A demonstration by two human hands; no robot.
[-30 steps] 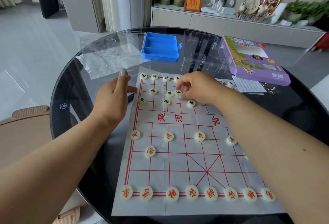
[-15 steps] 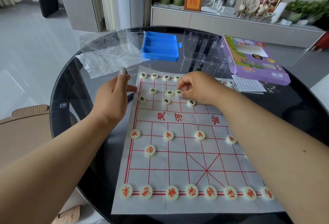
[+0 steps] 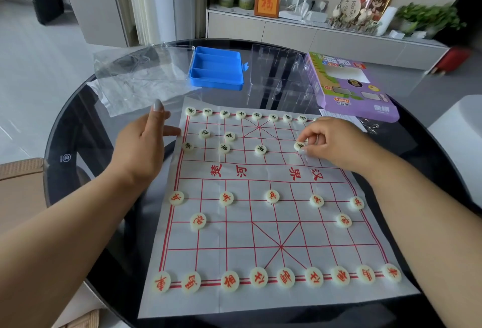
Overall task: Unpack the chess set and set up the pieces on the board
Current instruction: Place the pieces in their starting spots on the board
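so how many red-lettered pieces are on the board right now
16: nine along the near edge row, five in the soldier row, and two cannons, left and right. None seems hidden.

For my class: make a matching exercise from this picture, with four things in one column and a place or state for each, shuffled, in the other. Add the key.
Things
1. blue tray
2. purple box
3. left hand
4. right hand

Places or states
A. pinches a black-lettered piece on the far right of the board
B. lies beyond the board's far right corner
C. open, at the board's far left edge
D. stands empty beyond the board's far edge, beside clear plastic

Pairs: 1-D, 2-B, 3-C, 4-A
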